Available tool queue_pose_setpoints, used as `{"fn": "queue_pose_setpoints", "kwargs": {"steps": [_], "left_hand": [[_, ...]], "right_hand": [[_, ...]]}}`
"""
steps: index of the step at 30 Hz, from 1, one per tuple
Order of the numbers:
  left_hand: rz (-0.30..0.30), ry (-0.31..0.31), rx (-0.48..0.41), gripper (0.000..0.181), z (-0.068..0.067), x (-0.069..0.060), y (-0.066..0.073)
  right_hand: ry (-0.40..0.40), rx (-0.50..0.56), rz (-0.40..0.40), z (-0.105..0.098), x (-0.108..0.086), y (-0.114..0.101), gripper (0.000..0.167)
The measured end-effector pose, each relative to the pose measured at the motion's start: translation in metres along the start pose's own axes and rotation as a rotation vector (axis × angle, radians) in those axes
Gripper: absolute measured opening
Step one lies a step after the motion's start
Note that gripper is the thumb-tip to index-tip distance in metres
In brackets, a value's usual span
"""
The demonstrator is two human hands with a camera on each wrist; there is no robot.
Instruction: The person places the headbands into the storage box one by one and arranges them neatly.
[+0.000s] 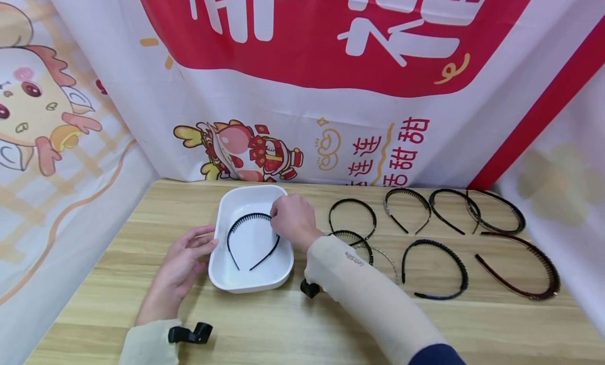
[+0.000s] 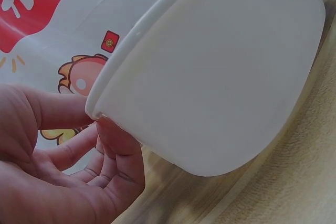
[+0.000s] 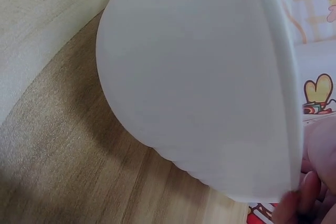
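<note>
A white plastic tub stands on the wooden table. A black toothed headband lies inside it, its two ends toward the near side. My left hand is at the tub's left side; in the left wrist view its thumb and finger pinch the rim. Reaching over the right rim, my right hand has curled fingers at the headband's upper right and seems to pinch it. The back of that hand hides the contact in the head view. The right wrist view shows curled fingertips beside the tub's rim.
Several headbands lie to the right, among them a black one, a dark reddish-brown one and overlapping ones at the back. Two near my right forearm are partly covered by it. A printed cloth hangs behind the table.
</note>
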State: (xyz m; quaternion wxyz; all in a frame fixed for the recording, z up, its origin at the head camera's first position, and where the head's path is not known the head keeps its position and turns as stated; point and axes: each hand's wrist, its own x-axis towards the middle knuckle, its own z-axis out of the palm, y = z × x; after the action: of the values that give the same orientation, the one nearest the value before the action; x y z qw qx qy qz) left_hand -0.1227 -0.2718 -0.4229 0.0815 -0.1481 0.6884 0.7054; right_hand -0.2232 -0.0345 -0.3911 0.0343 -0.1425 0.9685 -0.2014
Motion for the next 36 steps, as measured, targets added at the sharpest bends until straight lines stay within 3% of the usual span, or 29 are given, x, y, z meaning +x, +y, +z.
{"fn": "queue_pose_setpoints", "kwargs": {"steps": [5,9,18,21,26,36], "left_hand": [[-0.003,0.002,0.011,0.055,-0.001,0.0,-0.001],[-0.003,0.006,0.022,0.053,-0.001,0.0,-0.002],[-0.001,0.001,0.017,0.054,-0.003,0.002,-0.005],[-0.001,0.0,0.018,0.053,-0.003,0.003,-0.006],[0.0,-0.002,0.004,0.05,-0.004,0.002,-0.005],[-0.004,-0.002,-0.004,0.05,-0.004,0.003,-0.005]], "right_hand": [[-0.004,0.067,-0.015,-0.004,-0.007,0.006,0.015],[-0.001,0.224,-0.004,-0.009,-0.017,0.014,0.013],[0.098,0.56,-0.012,-0.026,-0.048,0.037,0.004],[0.107,0.649,0.02,-0.03,-0.059,0.049,0.004],[0.14,0.67,0.075,-0.028,-0.075,0.076,0.005],[0.217,0.777,0.307,-0.033,-0.113,0.132,0.012]]}}
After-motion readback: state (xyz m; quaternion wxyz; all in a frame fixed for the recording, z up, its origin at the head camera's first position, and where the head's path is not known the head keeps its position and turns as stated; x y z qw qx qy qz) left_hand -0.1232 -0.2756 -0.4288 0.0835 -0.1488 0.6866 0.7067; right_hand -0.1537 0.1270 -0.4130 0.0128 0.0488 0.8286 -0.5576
